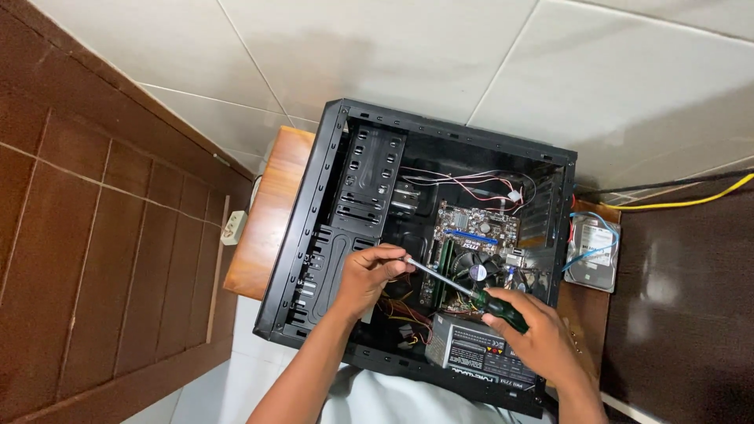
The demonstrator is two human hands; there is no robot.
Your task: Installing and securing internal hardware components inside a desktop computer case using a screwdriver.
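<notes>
Head view | right hand (542, 334) grips screwdriver (463, 287) handle | left hand (369, 272) pinches its shaft tip | both over open black computer case (314, 235) lying on wooden table (267, 220), near front edge | hard drive (593, 253) at right edge

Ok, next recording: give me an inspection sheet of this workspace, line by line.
Surface: small wooden table, mostly covered by the case.
Job's things: open black computer case lying on its side; screwdriver with dark green handle over the motherboard.
Clutter: hard drive beside the case.
Grippers: left hand pinches the shaft tip; right hand grips the handle.
Cables: red-white wires inside; yellow cable on floor.
Surroundings: white tiled floor, brown wooden door.
</notes>
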